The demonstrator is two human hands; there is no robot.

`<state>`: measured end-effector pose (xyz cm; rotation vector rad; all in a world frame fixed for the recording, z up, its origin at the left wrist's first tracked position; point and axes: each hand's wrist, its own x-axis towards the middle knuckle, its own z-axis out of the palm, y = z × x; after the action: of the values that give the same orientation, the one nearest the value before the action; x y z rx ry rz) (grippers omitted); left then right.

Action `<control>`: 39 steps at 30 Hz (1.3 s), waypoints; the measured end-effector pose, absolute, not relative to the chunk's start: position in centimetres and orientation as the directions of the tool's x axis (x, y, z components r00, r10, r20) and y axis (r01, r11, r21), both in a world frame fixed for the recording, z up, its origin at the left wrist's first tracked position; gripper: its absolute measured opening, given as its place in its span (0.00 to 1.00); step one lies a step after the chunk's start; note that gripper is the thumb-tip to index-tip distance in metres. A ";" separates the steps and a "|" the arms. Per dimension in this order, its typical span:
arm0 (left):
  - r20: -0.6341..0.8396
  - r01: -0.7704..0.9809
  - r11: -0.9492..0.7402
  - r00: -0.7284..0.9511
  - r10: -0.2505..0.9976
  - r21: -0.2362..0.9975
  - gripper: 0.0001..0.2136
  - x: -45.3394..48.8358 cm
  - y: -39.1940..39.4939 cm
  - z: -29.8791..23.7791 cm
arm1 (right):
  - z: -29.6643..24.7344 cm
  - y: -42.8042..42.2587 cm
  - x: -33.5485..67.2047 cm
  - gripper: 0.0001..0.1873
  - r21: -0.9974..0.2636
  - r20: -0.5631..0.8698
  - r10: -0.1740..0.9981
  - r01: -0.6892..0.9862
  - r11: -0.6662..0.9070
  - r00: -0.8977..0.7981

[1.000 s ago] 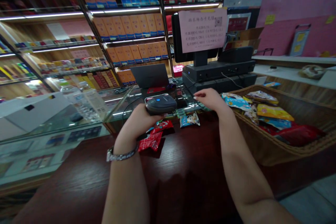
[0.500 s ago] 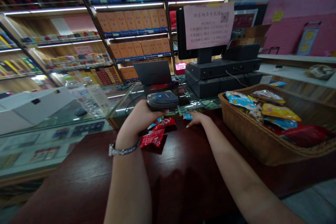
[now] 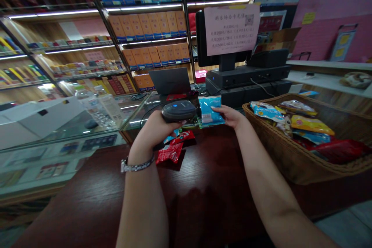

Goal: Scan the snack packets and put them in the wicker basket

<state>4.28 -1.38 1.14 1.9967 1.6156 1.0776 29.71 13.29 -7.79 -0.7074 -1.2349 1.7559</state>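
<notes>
My left hand (image 3: 155, 130) is closed around a dark barcode scanner (image 3: 178, 111), its head pointing right. A blue snack packet (image 3: 209, 111) is held up by its right side in my right hand (image 3: 231, 117). The packet stands upright, with a white label, likely a barcode, low on the face turned to me. Only a small gap separates it from the scanner's front. Below the scanner, red snack packets (image 3: 171, 152) lie on the dark wooden counter (image 3: 200, 186). A light blue packet (image 3: 172, 135) lies just behind them, partly hidden by my left hand.
To the right stands a wicker basket (image 3: 273, 159) with several snack packets. Behind are a laptop (image 3: 170, 81) and a cash register (image 3: 247, 75) with a pink paper sign (image 3: 231, 29). Plastic bottles (image 3: 94, 104) and a white box (image 3: 37, 120) sit on the glass case to the left.
My right hand has lifted the blue packet off the counter and turned its labelled face toward me beside the scanner. My left hand has barely moved.
</notes>
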 end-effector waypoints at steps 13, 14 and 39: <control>0.349 0.655 -0.296 0.053 0.936 0.695 0.15 4.9 -1.6 1.4 | -5.1 11.6 28.1 0.08 -0.857 0.143 0.945 -0.515 -0.031 -0.295; 0.364 0.646 -0.303 0.041 0.930 0.700 0.16 4.9 -1.6 1.3 | -5.0 11.6 28.1 0.09 -0.860 0.149 0.950 -0.511 -0.012 -0.274; 0.342 0.634 -0.283 0.032 0.939 0.720 0.13 5.9 -1.7 1.4 | -4.5 12.0 28.0 0.18 -0.887 0.206 0.974 -0.439 0.143 -0.099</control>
<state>5.89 -1.71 1.41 1.9469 1.5963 1.1303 27.99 11.97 -4.51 -0.6798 -1.0540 1.3546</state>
